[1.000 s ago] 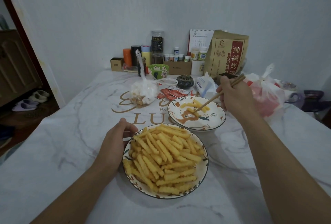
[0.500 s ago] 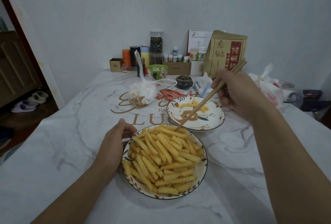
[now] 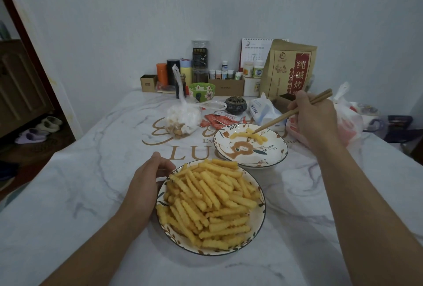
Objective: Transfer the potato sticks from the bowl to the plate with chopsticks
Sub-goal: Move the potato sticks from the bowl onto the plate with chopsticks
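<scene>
Tablecloth (image 3: pixel 91 194) bore gold lettering, partly hidden, reading "LU"; smaller gold line began "Eve"; brown paper bag (image 3: pixel 288 68) carried a red panel with Chinese characters 纯碱烤; wall calendar (image 3: pixel 253 53) showed a large "7"; other labels were unreadable.

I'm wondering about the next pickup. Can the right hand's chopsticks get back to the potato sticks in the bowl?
Probably yes. The right hand holds the chopsticks over the plate, next to the bowl; the potato sticks lie heaped and uncovered, with the left hand at the far rim.
</scene>
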Available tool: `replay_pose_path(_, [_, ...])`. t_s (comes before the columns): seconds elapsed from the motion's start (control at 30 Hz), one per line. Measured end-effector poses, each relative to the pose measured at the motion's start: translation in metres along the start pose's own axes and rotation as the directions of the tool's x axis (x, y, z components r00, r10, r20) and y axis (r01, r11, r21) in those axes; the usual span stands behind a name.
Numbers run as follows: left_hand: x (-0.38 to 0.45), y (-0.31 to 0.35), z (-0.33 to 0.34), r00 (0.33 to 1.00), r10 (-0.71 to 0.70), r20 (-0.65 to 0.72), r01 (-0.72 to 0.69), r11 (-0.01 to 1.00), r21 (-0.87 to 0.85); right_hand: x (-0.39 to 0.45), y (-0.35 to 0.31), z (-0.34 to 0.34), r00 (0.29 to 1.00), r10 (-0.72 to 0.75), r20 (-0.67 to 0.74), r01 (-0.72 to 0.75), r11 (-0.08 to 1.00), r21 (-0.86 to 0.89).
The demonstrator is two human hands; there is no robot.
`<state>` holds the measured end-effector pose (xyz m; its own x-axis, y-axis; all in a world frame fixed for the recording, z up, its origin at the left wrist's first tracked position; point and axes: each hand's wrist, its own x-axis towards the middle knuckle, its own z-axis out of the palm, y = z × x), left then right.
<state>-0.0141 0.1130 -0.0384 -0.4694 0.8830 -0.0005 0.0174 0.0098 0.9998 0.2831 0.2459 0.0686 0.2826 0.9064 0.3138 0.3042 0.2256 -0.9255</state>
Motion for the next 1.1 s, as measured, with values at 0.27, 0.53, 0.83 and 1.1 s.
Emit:
replay_pose_path(0.27, [0.001, -0.001, 0.000, 1.000, 0.020, 0.002, -0.020, 1.000, -0.018, -0.003, 0.009, 0.005, 1.000, 0.010, 0.022, -0.009, 0.999, -0.035])
replay_pose_path(0.53, [0.002, -0.002, 0.000, 1.000, 0.010, -0.005, -0.010, 1.000, -0.022, -0.015, -0.015, 0.008, 0.973, -0.002, 0.231, -0.058, 0.966, 0.252])
replay_pose_path(0.83, [0.000, 0.000, 0.000, 1.000, -0.012, 0.009, 0.013, 1.000, -0.018, -0.015, -0.016, 0.004, 0.915, 0.009, 0.403, -0.099, 0.974, 0.203])
replay_pose_path(1.1, [0.002, -0.003, 0.000, 1.000, -0.006, 0.010, 0.006, 1.000, -0.012, -0.011, -0.013, 0.001, 0.942, 0.037, 0.333, -0.116, 0.968, 0.221])
